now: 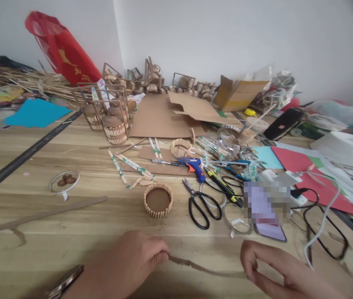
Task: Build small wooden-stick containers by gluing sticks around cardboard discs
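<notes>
A thin brown cardboard strip [199, 268] stretches between my two hands, low over the wooden table. My left hand [135, 259] pinches one end between thumb and fingers. At the other end, my right hand [268, 265] has its fingers curled round the strip. Just beyond my left hand stands a small round basket [158, 201], walled with short wooden sticks and with a brown base inside. Black-handled scissors [198, 205] lie open to its right. A blue hot glue gun [195, 167] rests behind them, beside a yellow-and-black cutter [222, 187].
Another stick ring [181, 147] and several loose wooden sticks [134, 164] lie farther back. Finished small baskets [115, 128] in frames stand at the back left, beside cardboard sheets [154, 114]. Tape rolls [237, 220], a phone [271, 232] and cables crowd the right. A long cardboard strip [48, 212] lies left.
</notes>
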The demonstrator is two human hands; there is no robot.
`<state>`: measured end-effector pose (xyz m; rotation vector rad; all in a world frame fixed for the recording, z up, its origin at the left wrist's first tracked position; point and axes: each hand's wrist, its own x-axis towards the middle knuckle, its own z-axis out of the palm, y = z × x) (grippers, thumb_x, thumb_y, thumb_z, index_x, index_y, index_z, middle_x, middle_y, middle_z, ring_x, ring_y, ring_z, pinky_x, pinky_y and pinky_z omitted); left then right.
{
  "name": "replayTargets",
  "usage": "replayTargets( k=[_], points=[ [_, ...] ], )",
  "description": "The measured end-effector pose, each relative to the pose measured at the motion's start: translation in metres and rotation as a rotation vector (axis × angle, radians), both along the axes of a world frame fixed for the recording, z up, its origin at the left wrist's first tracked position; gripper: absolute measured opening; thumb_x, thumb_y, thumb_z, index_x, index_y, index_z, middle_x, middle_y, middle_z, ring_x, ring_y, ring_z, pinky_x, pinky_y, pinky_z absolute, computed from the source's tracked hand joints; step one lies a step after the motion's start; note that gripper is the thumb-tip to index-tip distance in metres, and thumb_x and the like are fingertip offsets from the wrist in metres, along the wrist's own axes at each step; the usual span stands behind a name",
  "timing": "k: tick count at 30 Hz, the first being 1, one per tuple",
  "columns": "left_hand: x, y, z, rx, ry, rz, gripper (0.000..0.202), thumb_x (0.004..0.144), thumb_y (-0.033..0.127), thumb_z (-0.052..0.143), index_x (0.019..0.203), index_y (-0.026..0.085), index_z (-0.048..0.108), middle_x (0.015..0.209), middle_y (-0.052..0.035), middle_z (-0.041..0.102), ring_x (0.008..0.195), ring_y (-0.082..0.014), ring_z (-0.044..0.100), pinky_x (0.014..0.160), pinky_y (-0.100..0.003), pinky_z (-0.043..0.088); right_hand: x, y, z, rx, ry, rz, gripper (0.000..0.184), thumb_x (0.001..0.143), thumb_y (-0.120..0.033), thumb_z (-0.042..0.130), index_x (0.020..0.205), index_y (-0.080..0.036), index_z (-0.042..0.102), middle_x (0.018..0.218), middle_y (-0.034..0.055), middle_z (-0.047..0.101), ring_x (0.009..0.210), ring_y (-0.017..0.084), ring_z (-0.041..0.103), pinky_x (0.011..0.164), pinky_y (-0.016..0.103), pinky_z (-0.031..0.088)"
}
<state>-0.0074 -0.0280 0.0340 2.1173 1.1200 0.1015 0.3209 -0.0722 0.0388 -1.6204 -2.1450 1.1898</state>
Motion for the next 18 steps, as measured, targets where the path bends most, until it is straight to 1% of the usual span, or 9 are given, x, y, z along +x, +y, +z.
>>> replayTargets(
  k=[3, 5, 7, 9, 11, 13, 15, 17, 18],
  points=[
    [0.009, -0.004, -0.008, -0.118, 0.069, 0.038, 0.024, 0.092, 0.021, 0.05, 0.088, 0.026, 0.073, 0.084, 0.0014, 0.077, 0.079, -0.0192, 0.07, 0.065, -0.024, 0.042, 0.003, -0.006, -0.005, -0.134, -0.099, 0.024, 0.013, 0.083, -0.015, 0.054, 0.077, -0.024, 0.061, 0.077, -0.0012, 0.068, 0.072, 0.015, 0.063, 0.065, 0.021, 0.049],
    [0.014, -0.005, -0.015, -0.158, 0.093, 0.04, 0.022, 0.091, 0.02, 0.051, 0.091, 0.025, 0.072, 0.088, 0.0001, 0.077, 0.084, -0.0211, 0.07, 0.068, -0.025, 0.043, 0.001, -0.005, -0.008, -0.144, -0.146, 0.008, 0.012, 0.083, -0.018, 0.053, 0.078, -0.024, 0.062, 0.077, -0.0009, 0.068, 0.072, 0.016, 0.063, 0.063, 0.022, 0.048],
    [0.018, -0.005, -0.021, -0.163, 0.12, 0.047, 0.021, 0.092, 0.017, 0.05, 0.095, 0.024, 0.069, 0.091, -0.0012, 0.076, 0.087, -0.0222, 0.07, 0.071, -0.027, 0.045, -0.001, 0.0, -0.012, -0.08, -0.189, -0.079, 0.013, 0.087, -0.026, 0.051, 0.079, -0.024, 0.061, 0.074, 0.0, 0.066, 0.068, 0.017, 0.062, 0.061, 0.024, 0.047],
    [0.022, -0.003, -0.025, -0.142, 0.154, 0.058, 0.02, 0.093, 0.014, 0.048, 0.097, 0.022, 0.066, 0.094, -0.0023, 0.075, 0.088, -0.0221, 0.07, 0.073, -0.028, 0.046, -0.001, 0.007, -0.021, 0.05, -0.245, -0.219, 0.019, 0.09, -0.033, 0.046, 0.081, -0.024, 0.061, 0.074, 0.002, 0.066, 0.067, 0.019, 0.062, 0.062, 0.028, 0.049],
    [0.025, -0.001, -0.028, -0.111, 0.197, 0.063, 0.016, 0.094, 0.012, 0.049, 0.098, 0.02, 0.063, 0.097, -0.0034, 0.074, 0.09, -0.0216, 0.07, 0.076, -0.029, 0.047, -0.001, 0.016, -0.033, 0.198, -0.314, -0.329, 0.023, 0.089, -0.038, 0.046, 0.084, -0.023, 0.063, 0.082, 0.0059, 0.068, 0.071, 0.022, 0.065, 0.067, 0.033, 0.051],
    [0.027, 0.0, -0.032, -0.055, 0.233, 0.044, 0.014, 0.094, 0.011, 0.05, 0.099, 0.019, 0.061, 0.099, -0.0042, 0.072, 0.091, -0.021, 0.069, 0.077, -0.029, 0.048, -0.001, 0.023, -0.047, 0.311, -0.357, -0.359, 0.023, 0.088, -0.037, 0.047, 0.085, -0.022, 0.064, 0.088, 0.0094, 0.069, 0.078, 0.026, 0.068, 0.072, 0.038, 0.052],
    [0.027, 0.0, -0.04, 0.058, 0.254, -0.013, 0.015, 0.094, 0.009, 0.05, 0.099, 0.018, 0.061, 0.101, -0.0047, 0.071, 0.088, -0.0205, 0.069, 0.075, -0.029, 0.05, -0.001, 0.027, -0.057, 0.382, -0.377, -0.348, 0.025, 0.088, -0.035, 0.044, 0.082, -0.022, 0.064, 0.087, 0.0102, 0.069, 0.079, 0.027, 0.068, 0.073, 0.04, 0.052],
    [0.026, -0.003, -0.05, 0.23, 0.278, -0.101, 0.017, 0.093, 0.006, 0.048, 0.096, 0.018, 0.061, 0.1, -0.0055, 0.069, 0.082, -0.0205, 0.067, 0.071, -0.029, 0.051, -0.002, 0.026, -0.058, 0.42, -0.38, -0.337, 0.025, 0.089, -0.033, 0.043, 0.079, -0.022, 0.064, 0.081, 0.0091, 0.068, 0.075, 0.026, 0.067, 0.069, 0.039, 0.053],
    [0.025, -0.005, -0.056, 0.314, 0.296, -0.154, 0.019, 0.091, 0.003, 0.049, 0.093, 0.018, 0.061, 0.097, -0.0056, 0.068, 0.082, -0.0213, 0.066, 0.07, -0.03, 0.051, -0.001, 0.024, -0.056, 0.438, -0.378, -0.342, 0.025, 0.088, -0.032, 0.043, 0.078, -0.023, 0.064, 0.079, 0.0081, 0.068, 0.071, 0.025, 0.067, 0.066, 0.037, 0.053]
  ],
)
